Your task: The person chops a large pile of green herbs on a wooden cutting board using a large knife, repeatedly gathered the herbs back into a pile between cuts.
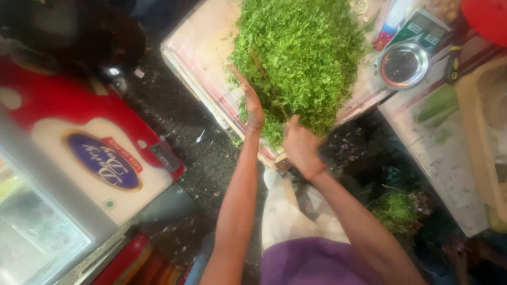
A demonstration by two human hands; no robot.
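Observation:
A big heap of green leafy herbs (301,58) lies on a pale board-like table top (203,50). My left hand (249,100) stands flat and edge-on against the heap's left side, fingers straight and together, pressing the leaves. My right hand (298,145) is at the heap's near edge, its fingers buried in the greens and closed around a bunch of stems. Both forearms reach up from the bottom of the view over my purple garment.
A red and white chest freezer (90,142) with a glass lid stands at the left. A round steel weighing pan (404,64) sits at the right on a scale. More greens (393,211) lie low at the right beside a pale counter (449,153). Dark speckled floor (174,116) lies between.

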